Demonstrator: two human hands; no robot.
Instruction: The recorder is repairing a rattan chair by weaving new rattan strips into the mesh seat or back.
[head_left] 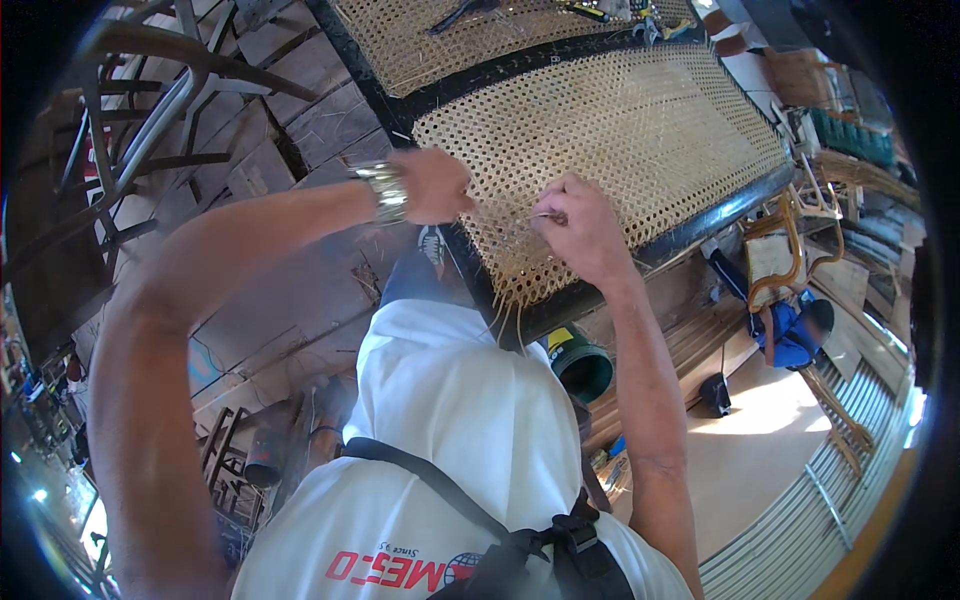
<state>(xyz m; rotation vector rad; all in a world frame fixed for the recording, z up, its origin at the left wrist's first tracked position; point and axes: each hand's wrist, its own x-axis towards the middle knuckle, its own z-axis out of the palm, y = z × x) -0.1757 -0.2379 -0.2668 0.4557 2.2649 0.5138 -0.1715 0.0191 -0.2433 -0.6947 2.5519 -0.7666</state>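
Note:
A woven cane panel [610, 130] with an open-hole pattern is set in a black wooden frame [735, 205] in front of me. Over its near left edge, my left hand [435, 187] has its fingers bent closed, blurred by motion; what they pinch, if anything, is hidden. My right hand [583, 225] is closed just above the near part of the weave. A short, thin tool [550, 216] with a brownish end juts from its fingers; its exact kind does not show. Loose cane strands [510, 310] hang over the frame's near corner.
Dark wooden chair frames [150, 100] stand at the left. Pliers [462, 14] and other hand tools [650, 28] lie on the far cane section. A dark green bucket [582, 372] stands below the frame. At right, a person in blue [795, 335] works beside a chair frame [790, 250].

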